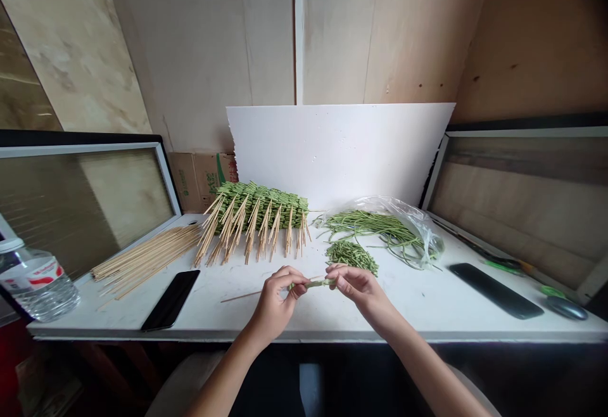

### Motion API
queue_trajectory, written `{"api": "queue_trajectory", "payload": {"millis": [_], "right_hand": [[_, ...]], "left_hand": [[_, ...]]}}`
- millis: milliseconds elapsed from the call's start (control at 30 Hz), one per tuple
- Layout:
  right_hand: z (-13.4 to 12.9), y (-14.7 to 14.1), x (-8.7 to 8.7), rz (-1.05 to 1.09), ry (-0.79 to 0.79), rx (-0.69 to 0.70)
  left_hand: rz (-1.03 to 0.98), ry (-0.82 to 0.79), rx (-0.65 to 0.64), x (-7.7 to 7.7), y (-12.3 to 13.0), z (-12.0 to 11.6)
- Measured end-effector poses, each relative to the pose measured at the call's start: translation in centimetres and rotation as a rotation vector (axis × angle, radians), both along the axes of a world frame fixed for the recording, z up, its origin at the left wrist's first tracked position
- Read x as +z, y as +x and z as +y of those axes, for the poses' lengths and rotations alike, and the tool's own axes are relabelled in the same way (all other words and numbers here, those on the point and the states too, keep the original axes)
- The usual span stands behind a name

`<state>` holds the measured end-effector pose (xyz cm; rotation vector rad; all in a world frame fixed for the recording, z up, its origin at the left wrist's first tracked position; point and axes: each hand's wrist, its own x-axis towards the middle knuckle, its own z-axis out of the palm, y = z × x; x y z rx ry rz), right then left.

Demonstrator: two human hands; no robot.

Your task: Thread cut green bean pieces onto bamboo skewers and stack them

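I'm seeing a white table (403, 319) stretching across my view, with a pale wall (190, 43) rising behind it and a light vertical strip (299, 37) running down that wall. A white board (332, 144) is standing at the back, a cardboard box (184, 179) showing by its left edge. Framed panes are flanking the table, one left (128, 182), one right (517, 176). Muted light is falling on a marbled surface (80, 43) at upper left, while shadow is filling the space below.

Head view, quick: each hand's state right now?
Left hand: closed, fingertips pinching one end of a green bean piece; whether it also grips the stick can't be told.
Right hand: closed, fingertips at the piece's other end.
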<state>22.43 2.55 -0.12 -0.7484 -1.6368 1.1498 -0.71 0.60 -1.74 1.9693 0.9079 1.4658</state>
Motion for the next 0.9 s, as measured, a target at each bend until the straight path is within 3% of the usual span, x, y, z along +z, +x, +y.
{"api": "queue_trajectory", "payload": {"millis": [200, 667, 900], "right_hand": [[-0.07, 0.09, -0.41, 0.05, 0.001, 0.054], [-0.8, -0.24, 0.56, 0.055, 0.014, 0.111], [-0.56, -0.18, 0.32, -0.044, 0.188, -0.017]], "left_hand": [[-0.028, -0.011, -0.03, 0.42, 0.27, -0.46], [-0.016, -0.054, -0.061, 0.72, 0.82, -0.99], [0.055, -0.114, -0.033, 0.61, 0.67, -1.03]]}}
